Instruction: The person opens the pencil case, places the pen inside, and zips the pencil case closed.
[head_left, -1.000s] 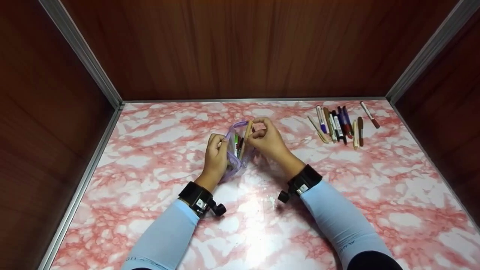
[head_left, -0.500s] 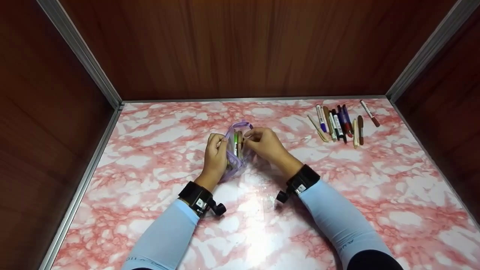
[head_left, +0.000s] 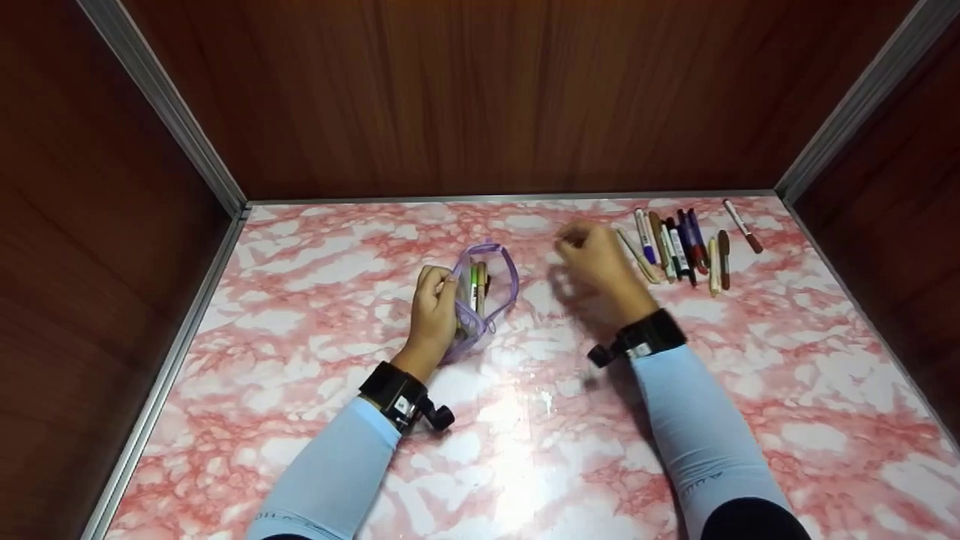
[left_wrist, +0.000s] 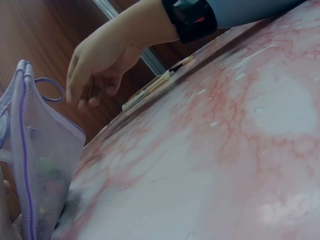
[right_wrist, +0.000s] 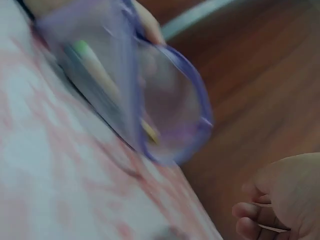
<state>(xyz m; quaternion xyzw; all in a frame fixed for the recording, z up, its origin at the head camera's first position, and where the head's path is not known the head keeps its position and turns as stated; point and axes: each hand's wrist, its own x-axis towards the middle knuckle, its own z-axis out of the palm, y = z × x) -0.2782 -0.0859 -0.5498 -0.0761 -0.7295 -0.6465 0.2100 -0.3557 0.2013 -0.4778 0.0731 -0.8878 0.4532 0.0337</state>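
A see-through mesh pencil pouch with purple edging (head_left: 512, 274) lies with its mouth spread in the middle of the table. Its left edge is gripped by my left hand (head_left: 433, 304), fingers curled over the rim. Several markers (head_left: 478, 289) show inside, one with a green end. My right hand (head_left: 598, 259) hovers over the table between the pouch and the loose pens, its fingers loosely bent and holding nothing. In the right wrist view the pouch (right_wrist: 132, 85) is blurred, with the right hand's fingers (right_wrist: 250, 215) apart from it at the lower right.
Several loose markers and pens (head_left: 679, 244) lie side by side at the back right of the marbled table (head_left: 300, 330). One red-capped marker (head_left: 742, 225) sits a little apart from them. Dark wooden panels (head_left: 510, 97) close off the back and both sides.
My right hand has put a tan marker down into the pouch, let it go and moved right, towards the loose pens. The left hand has kept its grip on the pouch.
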